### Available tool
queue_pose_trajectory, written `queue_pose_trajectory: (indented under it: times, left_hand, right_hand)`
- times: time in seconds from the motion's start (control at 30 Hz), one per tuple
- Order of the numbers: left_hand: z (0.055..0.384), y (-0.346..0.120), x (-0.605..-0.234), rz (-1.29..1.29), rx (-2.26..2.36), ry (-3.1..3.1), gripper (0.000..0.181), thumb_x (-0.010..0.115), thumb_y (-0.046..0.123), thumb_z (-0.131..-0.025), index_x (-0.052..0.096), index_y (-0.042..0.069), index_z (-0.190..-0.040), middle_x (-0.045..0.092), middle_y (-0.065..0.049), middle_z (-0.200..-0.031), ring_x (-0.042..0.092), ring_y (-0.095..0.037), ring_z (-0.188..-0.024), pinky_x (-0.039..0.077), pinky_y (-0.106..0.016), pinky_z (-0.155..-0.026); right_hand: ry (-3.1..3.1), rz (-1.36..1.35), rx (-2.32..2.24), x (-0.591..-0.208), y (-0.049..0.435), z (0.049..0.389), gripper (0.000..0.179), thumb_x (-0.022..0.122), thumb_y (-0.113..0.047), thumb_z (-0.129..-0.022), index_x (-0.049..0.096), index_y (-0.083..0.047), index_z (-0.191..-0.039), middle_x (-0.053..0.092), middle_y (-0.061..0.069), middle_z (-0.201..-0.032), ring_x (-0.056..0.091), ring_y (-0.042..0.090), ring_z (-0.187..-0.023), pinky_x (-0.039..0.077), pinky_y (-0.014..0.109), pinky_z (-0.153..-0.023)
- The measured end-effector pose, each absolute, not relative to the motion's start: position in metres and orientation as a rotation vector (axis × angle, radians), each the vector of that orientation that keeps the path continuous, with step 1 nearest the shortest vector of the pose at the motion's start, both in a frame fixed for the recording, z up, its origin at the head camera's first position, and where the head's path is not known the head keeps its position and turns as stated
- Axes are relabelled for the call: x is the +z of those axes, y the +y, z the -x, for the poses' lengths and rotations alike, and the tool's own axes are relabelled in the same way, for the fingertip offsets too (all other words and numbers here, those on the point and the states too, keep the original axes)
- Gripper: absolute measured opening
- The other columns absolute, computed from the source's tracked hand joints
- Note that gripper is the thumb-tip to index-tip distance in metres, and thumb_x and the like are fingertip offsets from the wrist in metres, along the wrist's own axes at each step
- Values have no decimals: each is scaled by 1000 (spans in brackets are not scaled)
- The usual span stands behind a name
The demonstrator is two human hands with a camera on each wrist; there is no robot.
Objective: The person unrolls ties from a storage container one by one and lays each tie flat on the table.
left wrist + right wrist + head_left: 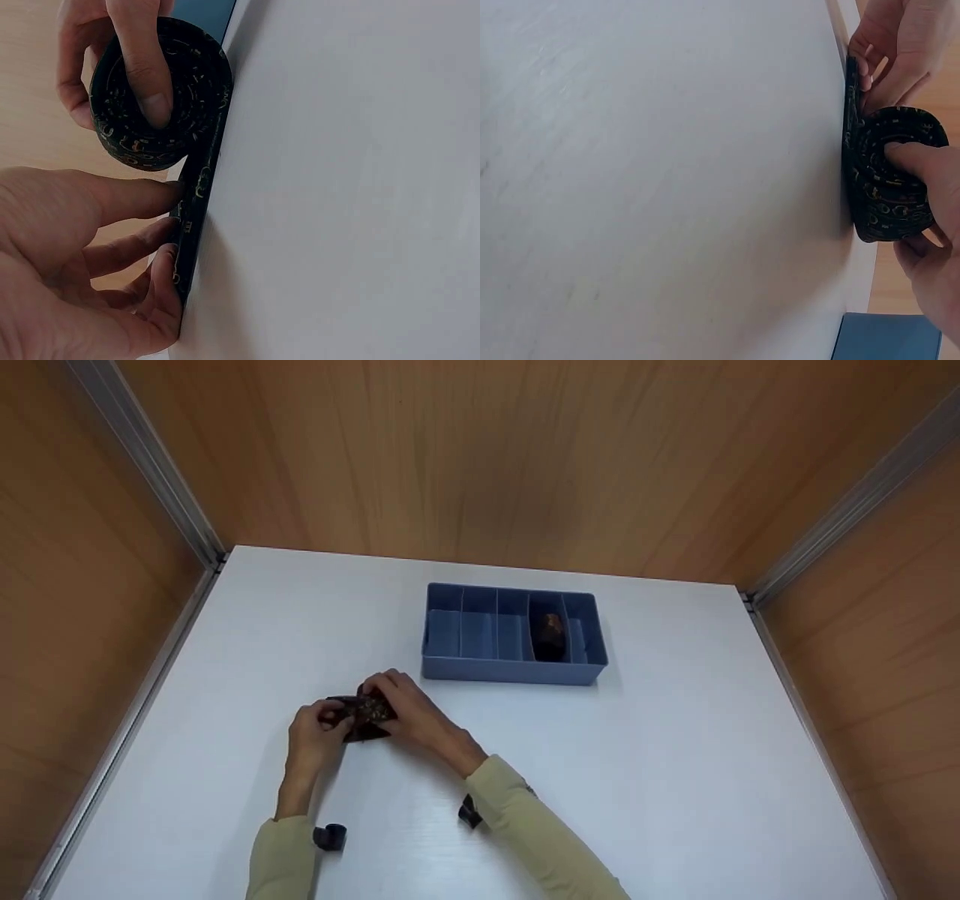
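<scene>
Left hand in head view [307, 746]: grips the left end of a dark patterned strip [373, 707] between thumb and bent fingers.
Right hand in head view [416, 716]: grasps the same strip from the right, close beside the left hand.
Strip in head view: rests on the white table [675, 765], nearer than the tray and to its left.
Blue tray [514, 670] in head view: stands on the table, split into five compartments; carries a dark rolled object [550, 641] in the fourth from the left, too dim to identify.
Sleeves in head view: pale green, with a small black device beside the left sleeve [283, 859] and another by the right sleeve [551, 832].
Strip in left wrist view: shows a thick coil [202, 82] with light markings, and a flat tail [199, 191] along the table.
Left hand in left wrist view: holds the tail with fingertips.
Right hand in left wrist view: clasps the coil, with thumb laid against its spiral face.
Right hand in right wrist view: wraps thumb and fingers about the coil.
Left hand in right wrist view: meets the tail just beyond the coil.
Tray in right wrist view: shows partly at the lower right, apart from the coil.
</scene>
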State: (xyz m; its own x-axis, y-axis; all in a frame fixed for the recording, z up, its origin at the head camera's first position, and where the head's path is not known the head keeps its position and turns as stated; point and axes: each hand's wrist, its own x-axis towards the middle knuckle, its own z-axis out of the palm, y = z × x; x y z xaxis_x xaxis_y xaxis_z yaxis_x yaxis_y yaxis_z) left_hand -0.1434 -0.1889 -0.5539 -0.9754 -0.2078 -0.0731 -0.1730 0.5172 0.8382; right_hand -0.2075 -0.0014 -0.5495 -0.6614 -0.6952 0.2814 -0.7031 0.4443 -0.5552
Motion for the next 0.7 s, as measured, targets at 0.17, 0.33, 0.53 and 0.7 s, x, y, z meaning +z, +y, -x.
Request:
queue_pose_trajectory:
  times: [0.17,0.33,0.53,0.7]
  left_hand:
    - [144,-189,-553,-353,-1498,-2704,30,68,4,-96,64,-10,-122,56,-25,-111,55,-36,-103,45,-41,-85]
    - [144,-187,-551,-368,-1502,-2692,29,68,4,-96,65,-10,-121,57,-25,-110,55,-35,-102,45,-40,-84]
    - [144,-186,-551,-361,-1498,-2670,26,65,5,-99,65,-10,-120,57,-24,-108,55,-34,-101,44,-40,-84]
    - [145,-184,-553,-363,-1482,-2666,26,63,6,-100,65,-10,-119,57,-22,-105,55,-33,-98,43,-39,-84]
  right_hand:
    - [-2669,-1299,1083,-550,4,210,54,81,4,-85,53,-11,-129,55,6,-124,52,16,-120,39,23,-108]
    - [-2688,-1285,1108,-549,11,213,57,82,3,-85,52,-12,-130,55,6,-125,53,15,-121,40,23,-108]
    - [-2726,-1265,1107,-549,18,215,59,83,0,-85,53,-14,-134,54,7,-126,54,16,-120,41,24,-108]
    - [-2717,-1285,1115,-551,22,214,59,82,0,-85,54,-13,-135,53,8,-125,54,18,-118,43,25,-106]
